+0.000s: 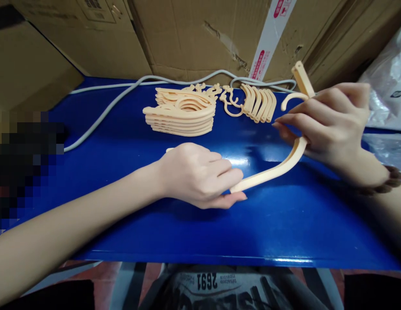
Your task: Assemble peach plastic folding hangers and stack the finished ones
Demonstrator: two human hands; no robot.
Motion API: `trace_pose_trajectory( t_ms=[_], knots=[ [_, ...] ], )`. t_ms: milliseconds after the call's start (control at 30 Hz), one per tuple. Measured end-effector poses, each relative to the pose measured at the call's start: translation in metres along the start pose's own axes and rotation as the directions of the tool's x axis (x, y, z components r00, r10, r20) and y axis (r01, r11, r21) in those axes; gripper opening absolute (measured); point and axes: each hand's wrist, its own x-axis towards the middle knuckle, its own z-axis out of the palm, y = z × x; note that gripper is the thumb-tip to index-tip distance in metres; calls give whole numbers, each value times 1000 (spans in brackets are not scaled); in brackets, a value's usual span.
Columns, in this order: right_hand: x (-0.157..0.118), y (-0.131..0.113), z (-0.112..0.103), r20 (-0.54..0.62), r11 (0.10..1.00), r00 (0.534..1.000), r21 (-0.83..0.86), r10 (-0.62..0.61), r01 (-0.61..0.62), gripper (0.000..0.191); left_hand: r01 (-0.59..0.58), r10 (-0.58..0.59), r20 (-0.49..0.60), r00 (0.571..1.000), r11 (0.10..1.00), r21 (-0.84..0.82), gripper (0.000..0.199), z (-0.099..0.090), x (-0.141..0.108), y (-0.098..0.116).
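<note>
A cream plastic folding hanger [271, 172] is held between both hands above the blue table. Its curved arm slants down from my right hand [329, 120] to my left hand [203, 176]. My left hand is closed on that arm's lower end, and a small pale tip sticks out behind its knuckles. The right fingers are closed round the hanger's middle, which they mostly hide. From that hand the hook and another short arm stick out at the top. Behind the hands lie a stack of folded cream hangers [181, 122] and a row of loose curved arms [260, 103].
Small cream hooks [232, 110] lie between the stack and the row. A grey cable [122, 88] runs along the back of the blue table [268, 232]. Cardboard boxes [194, 43] stand behind it. Clear plastic bags [387, 86] are at the right.
</note>
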Motion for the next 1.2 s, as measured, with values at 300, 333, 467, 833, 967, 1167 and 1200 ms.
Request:
trace_pose_trajectory(
  t_ms=[300, 333, 467, 833, 967, 1167, 1200],
  knots=[
    [-6, 3, 11, 38, 999, 998, -2, 52, -52, 37, -35, 27, -41, 999, 980, -193, 11, 0, -2, 9],
    [-7, 3, 12, 32, 999, 998, -11, 47, -46, 35, -37, 29, -43, 999, 979, -198, 8, 0, -2, 9],
    [-4, -4, 11, 58, 997, 997, 52, 52, -55, 27, -85, 82, -24, 996, 981, -174, 11, 2, -3, 9],
    [1, -29, 8, 201, 991, 974, 62, 106, -121, 32, -168, 155, -100, 983, 975, -146, 16, 1, 1, 12],
    [1, -29, 10, 187, 989, 976, 79, 110, -127, 30, -142, 124, -173, 977, 985, -98, 12, 3, 0, 15],
    [-1, -27, 14, 218, 945, 954, 211, 204, -250, 24, -101, 84, -160, 984, 989, -103, 16, 4, 2, 10],
    [-2, -26, 14, 226, 935, 951, 236, 213, -266, 23, -86, 72, -150, 986, 992, -89, 17, 4, 2, 9]
  ],
)
